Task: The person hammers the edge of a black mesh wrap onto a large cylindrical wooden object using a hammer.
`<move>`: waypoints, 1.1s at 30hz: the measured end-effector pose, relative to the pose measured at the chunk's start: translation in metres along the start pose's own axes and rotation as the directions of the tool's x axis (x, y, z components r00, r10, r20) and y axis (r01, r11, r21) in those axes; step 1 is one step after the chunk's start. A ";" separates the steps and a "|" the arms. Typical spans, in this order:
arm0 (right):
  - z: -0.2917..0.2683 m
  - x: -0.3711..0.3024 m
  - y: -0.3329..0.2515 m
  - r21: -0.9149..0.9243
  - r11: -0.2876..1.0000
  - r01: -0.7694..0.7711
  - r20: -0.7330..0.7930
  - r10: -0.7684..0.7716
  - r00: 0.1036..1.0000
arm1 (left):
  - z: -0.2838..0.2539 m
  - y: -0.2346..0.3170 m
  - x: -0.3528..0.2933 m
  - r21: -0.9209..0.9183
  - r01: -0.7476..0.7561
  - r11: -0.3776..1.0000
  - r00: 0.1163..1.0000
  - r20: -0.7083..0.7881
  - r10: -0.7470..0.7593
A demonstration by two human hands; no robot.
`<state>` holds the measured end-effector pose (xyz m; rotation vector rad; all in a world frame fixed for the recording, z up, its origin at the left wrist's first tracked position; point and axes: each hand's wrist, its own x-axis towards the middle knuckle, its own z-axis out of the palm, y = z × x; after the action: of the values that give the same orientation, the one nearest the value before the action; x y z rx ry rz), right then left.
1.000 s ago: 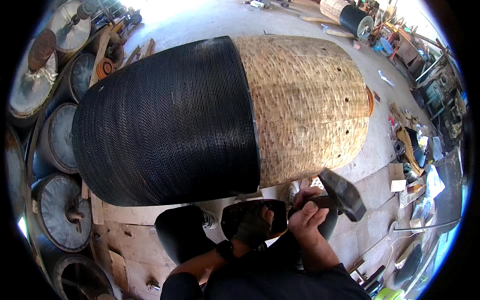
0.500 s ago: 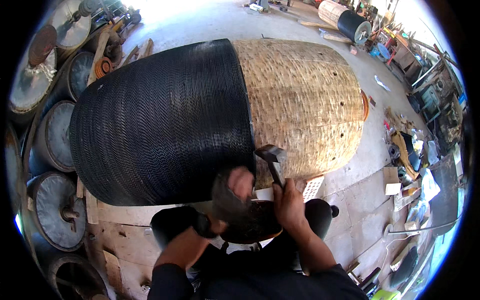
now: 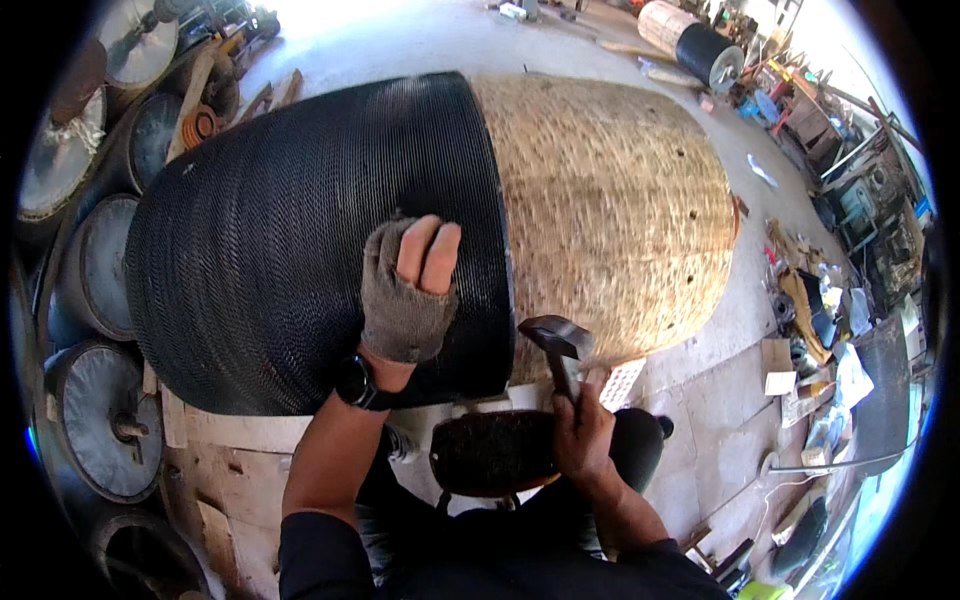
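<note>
The big drum [image 3: 430, 240] lies on its side with its long axis running from left to right, a little tilted, and its narrower rounded end points to the right. Left of the drum, a row of round metal discs [image 3: 95, 265] stands on edge, just beside its black end. The left part of the drum is covered with a black ribbed band [image 3: 260, 250], wound tightly in fine rows, and the right part shows a rough straw-coloured surface [image 3: 610, 200] with some small dark holes. The left hand [image 3: 410, 285], in a grey fingerless glove, lies flat on the black band near its right edge, with the fingers stretched upward and grasping nothing; a black watch [image 3: 355, 383] is on the wrist. Below the drum, in front of the person, a dark oval seat [image 3: 495, 452] is near the hands. The right hand [image 3: 583, 425] is clenched around the handle of a hammer [image 3: 558, 345], whose dark metal head stands just at the lower border where the black band meets the straw-coloured surface; it is not clear if the head touches the drum. Right of the drum, on the concrete floor [image 3: 720, 390], many tools and scraps [image 3: 810, 320] lie scattered. Well apart, behind the drum, a smaller roll [image 3: 690, 40] of the same two colours lies on the floor.
</note>
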<state>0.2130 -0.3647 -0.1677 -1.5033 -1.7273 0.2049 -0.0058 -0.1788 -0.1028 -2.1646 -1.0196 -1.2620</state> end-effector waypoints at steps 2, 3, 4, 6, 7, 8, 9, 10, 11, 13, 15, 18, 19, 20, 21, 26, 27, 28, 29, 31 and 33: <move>-0.007 -0.014 -0.006 0.063 0.997 -0.040 0.003 0.039 0.999 | -0.002 0.000 0.001 -0.023 0.014 1.000 1.000 -0.006 -0.014; -0.009 -0.008 -0.008 0.028 1.000 0.009 0.003 -0.009 1.000 | -0.002 0.000 0.003 -0.033 0.016 0.999 1.000 -0.017 -0.016; -0.010 -0.003 -0.010 -0.005 0.998 0.056 0.004 -0.056 0.998 | -0.003 0.000 0.004 -0.021 0.017 1.000 1.000 -0.009 -0.018; -0.012 0.014 -0.020 -0.200 0.978 0.067 0.075 -0.053 0.996 | -0.004 0.000 0.005 0.002 0.020 1.000 1.000 0.003 -0.020; -0.006 0.010 -0.016 -0.208 0.978 0.028 0.073 -0.013 0.997 | -0.003 -0.001 0.006 0.005 0.023 1.000 1.000 0.002 -0.023; 0.001 0.009 -0.011 -0.215 0.977 -0.003 0.072 0.019 0.997 | -0.002 -0.001 0.006 0.008 0.027 1.000 1.000 0.000 -0.027; 0.007 0.011 -0.003 -0.225 0.974 -0.022 0.073 0.040 0.997 | 0.000 -0.003 0.007 0.013 0.032 0.999 0.999 -0.006 -0.032; 0.006 0.003 -0.001 -0.158 0.986 -0.043 0.050 0.051 0.997 | 0.001 -0.003 0.009 0.016 0.032 0.999 0.999 -0.013 -0.032; 0.004 -0.001 -0.003 -0.137 0.990 -0.018 0.004 0.019 1.000 | 0.003 -0.003 0.011 0.019 0.033 0.999 0.999 -0.021 -0.033; 0.002 -0.001 -0.002 -0.095 0.994 0.060 -0.069 -0.066 0.995 | 0.003 -0.002 0.008 0.028 0.043 0.999 0.999 -0.016 -0.042; -0.003 -0.003 -0.001 -0.148 0.986 0.081 -0.012 -0.083 0.996 | 0.003 -0.003 0.007 0.033 0.048 0.998 0.999 -0.018 -0.048; 0.004 0.014 -0.009 -0.397 0.917 -0.034 0.175 0.112 0.978 | -0.002 -0.001 0.010 0.047 0.034 0.998 0.999 0.019 -0.035; 0.006 0.014 -0.012 -0.390 0.916 -0.094 0.178 0.175 0.968 | -0.003 -0.001 0.009 0.050 0.037 0.998 0.999 0.021 -0.038; 0.007 0.015 -0.014 -0.387 0.910 -0.147 0.184 0.232 0.955 | -0.002 0.000 0.007 0.054 0.040 0.998 0.999 0.023 -0.042; 0.006 0.010 -0.013 -0.248 0.950 -0.189 0.135 0.227 0.965 | -0.001 -0.001 0.006 0.062 0.049 0.997 0.999 0.021 -0.050; -0.003 -0.007 -0.014 0.087 0.980 -0.180 -0.028 0.183 0.983 | -0.002 -0.001 0.014 0.062 0.082 0.995 0.996 0.032 -0.084; 0.001 -0.003 -0.010 -0.084 0.987 -0.137 0.031 0.140 0.990 | -0.004 0.000 0.016 0.058 0.084 0.995 0.995 0.043 -0.087; 0.004 0.000 -0.007 -0.246 0.966 -0.074 0.094 0.100 0.991 | -0.003 0.000 0.014 0.073 0.083 0.994 0.995 0.044 -0.086; 0.007 0.001 -0.002 -0.227 0.971 -0.078 0.097 0.103 0.990 | 0.000 -0.002 0.010 0.089 0.082 0.993 0.995 0.044 -0.086; 0.009 0.005 0.008 -0.199 0.977 -0.081 0.097 0.102 0.990 | 0.003 -0.004 0.017 0.110 0.067 0.992 0.997 0.031 -0.071; -0.003 -0.001 0.000 -0.005 0.978 -0.207 0.153 0.205 0.967 | 0.000 -0.002 0.020 0.111 0.047 0.993 0.997 0.051 -0.053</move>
<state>0.2151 -0.3665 -0.1661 -1.6973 -1.6825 0.4471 -0.0009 -0.1704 -0.0853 -2.1118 -1.1444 -1.1468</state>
